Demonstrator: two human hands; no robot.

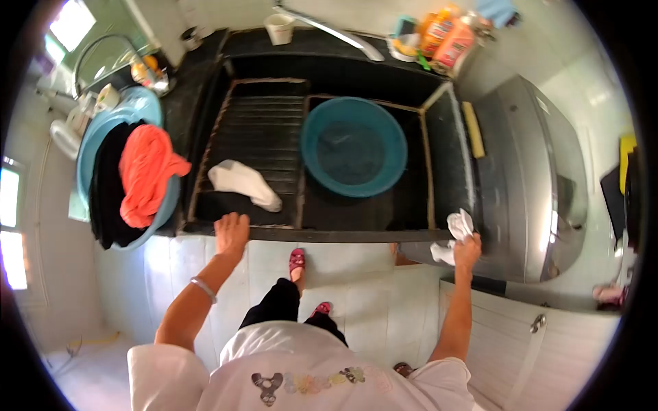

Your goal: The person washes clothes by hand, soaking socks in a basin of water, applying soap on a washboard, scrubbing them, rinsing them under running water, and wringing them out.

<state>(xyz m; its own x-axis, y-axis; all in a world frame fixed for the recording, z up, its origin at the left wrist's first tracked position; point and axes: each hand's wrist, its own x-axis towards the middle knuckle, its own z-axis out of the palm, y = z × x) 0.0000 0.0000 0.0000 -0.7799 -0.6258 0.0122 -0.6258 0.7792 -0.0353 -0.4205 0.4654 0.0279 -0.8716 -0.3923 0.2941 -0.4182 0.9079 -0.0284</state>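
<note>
A white sock (245,183) lies on the ribbed washboard side of the black sink (370,235). Resting on the sink's front edge, just below that sock, is my left hand (233,234), its fingers laid over the rim with nothing held. At the front right corner, my right hand (467,251) is closed around a bunched white sock (460,224), part of which dangles below the rim. A teal basin (354,146) with water stands in the right-hand part of the sink, between my two hands.
To the left, a light blue basin (152,106) holds a coral garment (147,175) and a black garment (108,185). Several bottles (454,45) and a white cup (279,29) stand along the back. A grey metallic appliance (521,178) adjoins the right side.
</note>
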